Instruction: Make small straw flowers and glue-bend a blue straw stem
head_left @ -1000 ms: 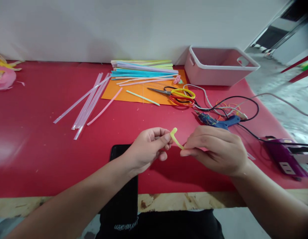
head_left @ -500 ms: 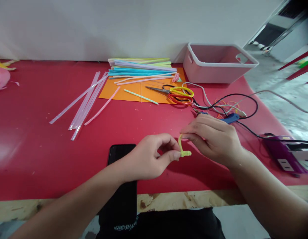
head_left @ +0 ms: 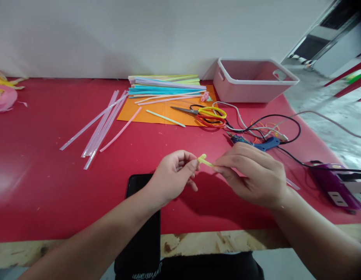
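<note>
A short yellow-green piece of straw (head_left: 205, 160) is stretched between my two hands above the red table (head_left: 52, 186). My left hand (head_left: 174, 177) pinches its curled left end between thumb and forefinger. My right hand (head_left: 252, 175) pinches the other end, fingers pressed together. Both hands hover just above the table, near its front edge. A black phone (head_left: 136, 181) lies flat under my left wrist.
Loose clear and pink straws (head_left: 101, 122) lie at left. A stack of coloured straws (head_left: 165, 84) and scissors (head_left: 205, 112) rest on orange paper (head_left: 157, 112). A white bin (head_left: 253, 79) stands at back right, with a blue glue gun (head_left: 260, 143), cables and a purple box (head_left: 338, 181).
The straw piece, bent downward between my hands half a second ago, is now pulled nearly straight and level. Both hands have shifted slightly; my left hand rose back up to it.
</note>
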The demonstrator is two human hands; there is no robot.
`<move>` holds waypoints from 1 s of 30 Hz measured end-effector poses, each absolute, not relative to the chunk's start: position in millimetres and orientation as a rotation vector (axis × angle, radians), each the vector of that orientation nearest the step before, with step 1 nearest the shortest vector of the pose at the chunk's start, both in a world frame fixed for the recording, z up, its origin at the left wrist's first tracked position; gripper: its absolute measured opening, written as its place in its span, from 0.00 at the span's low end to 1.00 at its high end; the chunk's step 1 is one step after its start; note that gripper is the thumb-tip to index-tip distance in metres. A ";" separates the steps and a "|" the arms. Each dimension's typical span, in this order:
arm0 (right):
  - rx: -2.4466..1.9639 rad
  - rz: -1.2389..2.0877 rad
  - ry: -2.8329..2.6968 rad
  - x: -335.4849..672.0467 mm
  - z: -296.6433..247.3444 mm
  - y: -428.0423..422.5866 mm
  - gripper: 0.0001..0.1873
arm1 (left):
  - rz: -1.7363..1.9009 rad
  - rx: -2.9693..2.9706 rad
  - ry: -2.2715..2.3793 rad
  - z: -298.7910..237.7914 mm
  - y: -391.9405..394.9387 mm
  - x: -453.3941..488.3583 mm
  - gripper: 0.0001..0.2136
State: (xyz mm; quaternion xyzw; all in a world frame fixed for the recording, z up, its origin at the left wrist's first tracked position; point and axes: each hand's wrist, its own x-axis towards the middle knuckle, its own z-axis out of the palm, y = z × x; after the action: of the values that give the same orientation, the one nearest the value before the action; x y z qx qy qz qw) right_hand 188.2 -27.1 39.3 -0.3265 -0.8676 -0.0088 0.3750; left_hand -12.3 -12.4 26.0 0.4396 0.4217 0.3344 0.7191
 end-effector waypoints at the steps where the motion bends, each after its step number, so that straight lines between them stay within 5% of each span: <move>1: -0.845 -0.023 -2.214 187.6 39.8 -27.3 0.06 | 0.766 0.903 0.882 26.2 -11.5 -12.5 0.08; 7: -0.900 0.052 -2.248 186.0 40.4 -24.5 0.05 | 0.759 0.747 0.668 24.7 -9.0 -17.4 0.11; 18: -0.875 -0.101 -2.222 189.8 34.2 -22.6 0.05 | 0.598 1.650 1.039 28.5 -23.7 -17.8 0.03; 30: -0.686 -0.010 -2.346 189.5 42.4 -24.2 0.08 | 0.819 1.211 1.108 21.4 -20.3 -13.5 0.08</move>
State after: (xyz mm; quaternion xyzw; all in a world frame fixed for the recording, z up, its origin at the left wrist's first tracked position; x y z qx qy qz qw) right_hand 189.5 -24.2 42.4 -0.2637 -0.9021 -0.0038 0.3417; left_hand -13.5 -20.3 21.4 0.5243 0.4795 0.3544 0.6080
